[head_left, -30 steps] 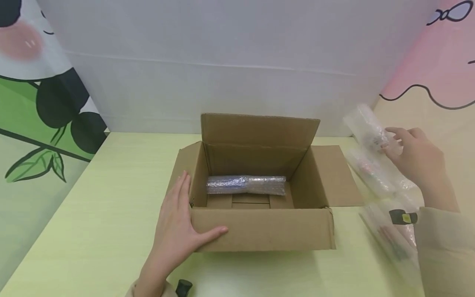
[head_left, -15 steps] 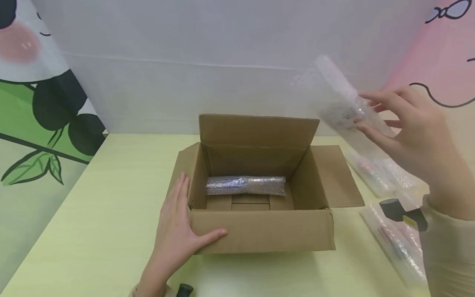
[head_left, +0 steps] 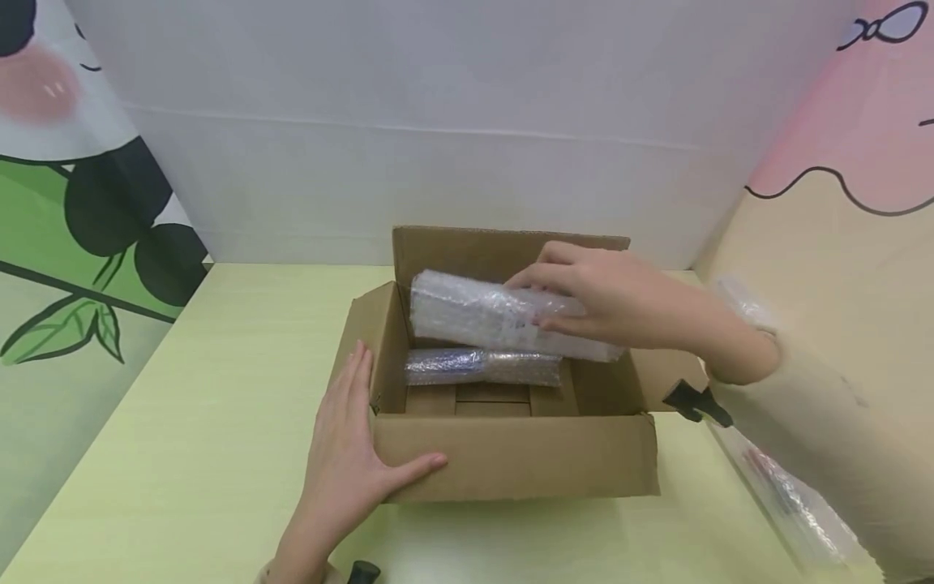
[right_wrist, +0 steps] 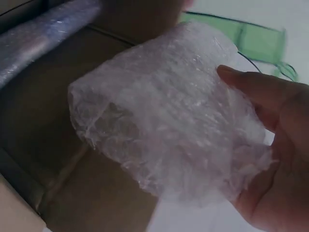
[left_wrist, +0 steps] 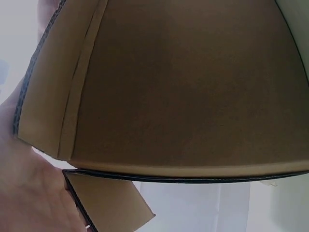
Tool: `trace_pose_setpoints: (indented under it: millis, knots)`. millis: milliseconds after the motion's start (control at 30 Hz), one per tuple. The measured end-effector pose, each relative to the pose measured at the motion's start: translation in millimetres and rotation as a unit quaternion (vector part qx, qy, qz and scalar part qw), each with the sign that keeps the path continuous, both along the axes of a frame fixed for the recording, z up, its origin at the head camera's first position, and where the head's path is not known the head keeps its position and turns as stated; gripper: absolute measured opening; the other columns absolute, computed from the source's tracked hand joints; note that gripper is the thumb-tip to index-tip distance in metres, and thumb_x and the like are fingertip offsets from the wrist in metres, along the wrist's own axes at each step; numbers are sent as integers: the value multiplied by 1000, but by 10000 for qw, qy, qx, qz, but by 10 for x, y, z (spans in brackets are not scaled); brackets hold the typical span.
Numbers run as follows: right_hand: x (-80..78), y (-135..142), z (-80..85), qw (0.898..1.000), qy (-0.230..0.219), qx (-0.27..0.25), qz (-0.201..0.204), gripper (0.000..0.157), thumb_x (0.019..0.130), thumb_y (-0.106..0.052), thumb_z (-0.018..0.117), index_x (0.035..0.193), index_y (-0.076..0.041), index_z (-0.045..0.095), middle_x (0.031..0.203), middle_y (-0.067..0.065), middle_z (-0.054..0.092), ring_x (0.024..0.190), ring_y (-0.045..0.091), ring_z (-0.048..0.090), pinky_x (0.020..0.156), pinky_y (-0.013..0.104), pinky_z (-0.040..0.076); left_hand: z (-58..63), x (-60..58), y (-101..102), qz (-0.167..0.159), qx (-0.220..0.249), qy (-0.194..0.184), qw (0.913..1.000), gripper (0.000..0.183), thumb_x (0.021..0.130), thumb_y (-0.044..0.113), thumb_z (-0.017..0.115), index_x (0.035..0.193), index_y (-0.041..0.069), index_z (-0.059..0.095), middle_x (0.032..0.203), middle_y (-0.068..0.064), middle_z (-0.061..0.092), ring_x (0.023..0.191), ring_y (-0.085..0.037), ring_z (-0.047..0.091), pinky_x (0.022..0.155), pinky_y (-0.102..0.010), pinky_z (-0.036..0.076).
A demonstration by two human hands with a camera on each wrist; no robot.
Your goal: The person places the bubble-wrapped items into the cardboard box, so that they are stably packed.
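Observation:
An open cardboard box (head_left: 511, 458) stands on the pale table with its flaps folded out. My left hand (head_left: 346, 454) rests on its front left corner, fingers straight along the left flap and thumb across the front. Over the box's opening, my right hand (head_left: 613, 300) grips a bubble-wrapped package (head_left: 467, 307) between thumb and fingers. The right wrist view shows the hollow, rolled end of this bubble wrap (right_wrist: 169, 106); its contents are hidden. Inside the box, along the back, lies another bubble-wrapped bundle (head_left: 445, 369) with a bluish tint.
On the table to the right lies a bubble-wrapped package (head_left: 788, 495), partly covered by the right sleeve (head_left: 810, 405). More bubble wrap (head_left: 740, 296) shows behind the forearm. The box's back flap (head_left: 452, 251) stands up before a white wall (head_left: 409, 178).
My right hand has lifted the bubble-wrapped package from the right side of the table and carried it left, over the box. My left hand stays at the box's corner.

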State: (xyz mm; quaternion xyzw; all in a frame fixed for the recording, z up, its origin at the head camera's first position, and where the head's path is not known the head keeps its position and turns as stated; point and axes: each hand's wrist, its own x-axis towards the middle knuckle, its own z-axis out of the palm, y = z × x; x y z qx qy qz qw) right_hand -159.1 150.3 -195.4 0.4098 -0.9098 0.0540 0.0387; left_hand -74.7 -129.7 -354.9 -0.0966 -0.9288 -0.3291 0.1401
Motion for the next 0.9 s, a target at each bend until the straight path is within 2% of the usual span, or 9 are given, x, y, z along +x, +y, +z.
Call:
trace_pose_setpoints:
  millis: [100, 200, 333, 500, 900]
  knots:
    - [-112, -204, -97, 9964, -534, 664, 11, 39, 88, -22, 71, 127, -21, 62, 103, -2, 58, 75, 11, 58, 65, 28, 52, 2, 6, -7, 7, 12, -17, 10000, 134, 59, 62, 83, 157, 13, 6, 165, -7, 8, 150, -34, 15, 118, -61, 18]
    - [-225, -356, -231, 9892, -906, 1136, 216, 40, 87, -23, 72, 126, -21, 63, 105, -3, 59, 85, 11, 61, 70, 31, 54, 5, 8, -10, -7, 14, -12, 10000, 134, 58, 62, 83, 157, 14, 6, 165, -6, 8, 150, -34, 15, 118, -61, 18]
    - [-363, -515, -427, 9752, -1484, 1592, 407, 42, 87, -24, 72, 127, -19, 61, 117, 0, 61, 102, 15, 63, 81, 35, 56, 3, 12, -12, -8, -19, 28, 10000, 135, 58, 62, 83, 157, 13, 6, 165, -6, 9, 150, -33, 15, 118, -61, 19]
    - [-473, -670, -642, 9565, -2043, 2041, 416, 41, 91, -22, 68, 131, -18, 59, 128, 2, 58, 115, 19, 58, 91, 40, 53, -1, 20, -13, 10, -3, 88, 10000, 134, 58, 62, 83, 157, 13, 7, 164, -5, 10, 150, -32, 17, 117, -61, 20]
    - [-538, -771, -1085, 9329, -2754, 2223, 668, 36, 90, -19, 68, 125, -14, 61, 111, 1, 64, 96, 11, 59, 83, 28, 53, 6, 27, -8, 35, -66, 140, 9999, 135, 56, 64, 83, 157, 11, 9, 164, -7, 12, 150, -32, 17, 117, -60, 21]
